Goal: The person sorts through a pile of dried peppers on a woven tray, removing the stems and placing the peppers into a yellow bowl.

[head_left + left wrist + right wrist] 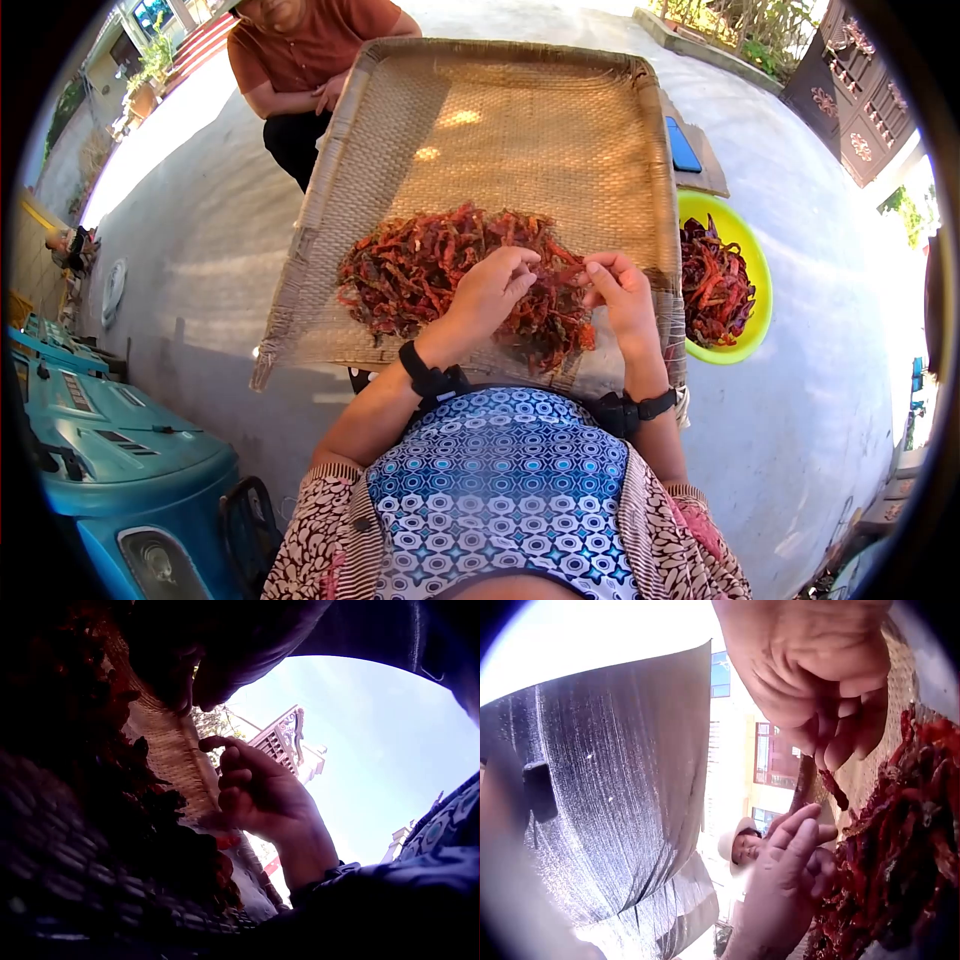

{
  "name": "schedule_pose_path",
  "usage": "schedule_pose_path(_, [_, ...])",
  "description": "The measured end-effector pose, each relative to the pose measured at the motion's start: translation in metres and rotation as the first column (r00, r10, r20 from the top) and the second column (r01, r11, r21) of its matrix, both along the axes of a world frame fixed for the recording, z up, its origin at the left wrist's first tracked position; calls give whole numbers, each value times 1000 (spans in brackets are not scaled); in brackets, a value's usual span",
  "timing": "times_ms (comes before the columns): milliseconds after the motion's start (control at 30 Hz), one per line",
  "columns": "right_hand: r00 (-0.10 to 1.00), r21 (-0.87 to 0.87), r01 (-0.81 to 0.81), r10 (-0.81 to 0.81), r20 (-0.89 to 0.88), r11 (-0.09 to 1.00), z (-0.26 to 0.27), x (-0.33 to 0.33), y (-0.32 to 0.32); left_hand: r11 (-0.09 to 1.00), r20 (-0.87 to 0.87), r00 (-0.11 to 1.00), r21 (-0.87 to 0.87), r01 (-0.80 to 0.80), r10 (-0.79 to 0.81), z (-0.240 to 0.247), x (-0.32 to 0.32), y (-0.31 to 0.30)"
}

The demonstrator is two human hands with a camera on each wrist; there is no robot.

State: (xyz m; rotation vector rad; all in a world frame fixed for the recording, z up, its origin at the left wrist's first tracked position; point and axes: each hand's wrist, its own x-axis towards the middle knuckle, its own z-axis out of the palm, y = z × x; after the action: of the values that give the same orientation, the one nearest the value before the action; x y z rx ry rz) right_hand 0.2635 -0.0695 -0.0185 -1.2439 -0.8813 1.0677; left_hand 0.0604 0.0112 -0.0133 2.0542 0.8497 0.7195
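A heap of dried red chilies (430,265) lies on the near half of a woven tray (530,110). Above its right part, my left hand (490,290) and right hand (622,300) face each other, fingertips a short distance apart. The right wrist view has a dark red chili (803,782) between the two sets of fingertips, pinched by my right hand (817,667) above and my left hand (780,889) below. Another chili piece (834,790) hangs beside it. In the left wrist view my left hand (240,652) is dark, its fingertips hard to make out; my right hand (270,791) has bent fingers.
A yellow-green bowl (755,270) of chilies stands right of the tray. Behind it, a blue phone (683,145) lies on cardboard (710,160). Someone in a rust-coloured shirt (310,50) sits at the tray's far left. A teal vehicle (130,440) stands at the lower left.
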Motion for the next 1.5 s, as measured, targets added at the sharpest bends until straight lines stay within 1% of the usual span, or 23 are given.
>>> schedule_pose_path(33, [993,15,111,-112,39,994,3,10,-2,993,-62,998,118,5,2,-6,1,2])
schedule_pose_path(67, [973,33,229,-229,-11,973,7,20,-6,972,-123,992,235,16,13,-11,2,3])
schedule_pose_path(133, [912,104,404,-391,-120,909,6,49,-10,950,-204,978,310,33,33,-21,7,4])
schedule_pose_path(200, [774,175,602,-516,-366,779,11,64,-15,933,-254,966,356,43,52,-26,12,7])
schedule_pose_path(300, [612,13,735,-655,-444,678,24,57,-18,930,-256,964,367,33,67,-30,16,10])
schedule_pose_path(400, [905,39,383,-366,-218,923,-11,56,-17,935,-212,975,355,13,67,-28,15,10])
schedule_pose_path(467, [986,-33,137,-133,101,990,-1,28,-13,938,-200,977,345,6,68,-18,13,6])
schedule_pose_path(567, [844,107,-51,-15,535,993,-2,-5,-4,961,-213,974,275,-12,73,-2,7,-3])
schedule_pose_path(667, [787,96,-174,80,612,980,-15,-18,0,991,-120,992,131,-32,47,2,3,-5])
schedule_pose_path(700, [790,-41,-166,158,592,985,2,-25,-4,997,-80,996,60,-40,45,3,2,-6])
schedule_pose_path(767, [883,-94,-205,226,411,974,2,-27,-2,995,1,999,-86,-47,47,4,-2,-7])
schedule_pose_path(800, [916,-117,-227,253,312,967,2,-27,-2,996,5,999,-84,-42,43,2,-3,-7])
schedule_pose_path(900, [946,-95,-212,228,229,973,4,-21,-5,997,-21,999,-64,-46,44,-2,-3,-8])
schedule_pose_path(1000, [977,-115,-30,53,206,993,3,6,-7,998,-119,991,34,-55,59,-3,-2,-8])
schedule_pose_path(1067, [981,-4,135,-133,144,991,-1,36,-8,987,-193,981,160,1,30,-15,-4,-3])
schedule_pose_path(1100, [965,79,255,-248,-84,964,2,45,-11,983,-219,976,182,39,2,-24,-4,-2])
schedule_pose_path(1133, [890,134,385,-329,-314,913,7,52,-13,976,-245,969,204,78,-26,-32,-4,-2])
schedule_pose_path(1167, [829,129,449,-358,-429,884,10,57,-14,967,-270,961,228,116,-52,-39,-3,-1])
schedule_pose_path(1267, [948,25,306,-302,-104,952,11,52,-3,971,-377,920,161,176,-104,-26,-3,-4])
schedule_pose_path(1300, [983,-60,176,-172,65,983,1,52,5,971,-374,921,156,179,-110,-25,-3,-4])
schedule_pose_path(1333, [949,-51,133,-112,295,990,-5,48,13,972,-370,922,151,181,-114,-24,-4,-4])
schedule_pose_path(1400, [722,-64,46,11,692,997,-15,33,27,981,-339,931,90,174,-134,-20,-8,-3])
schedule_pose_path(1500, [346,-35,98,-1,938,995,-20,14,42,983,-276,946,-112,145,-171,-5,-14,-1])
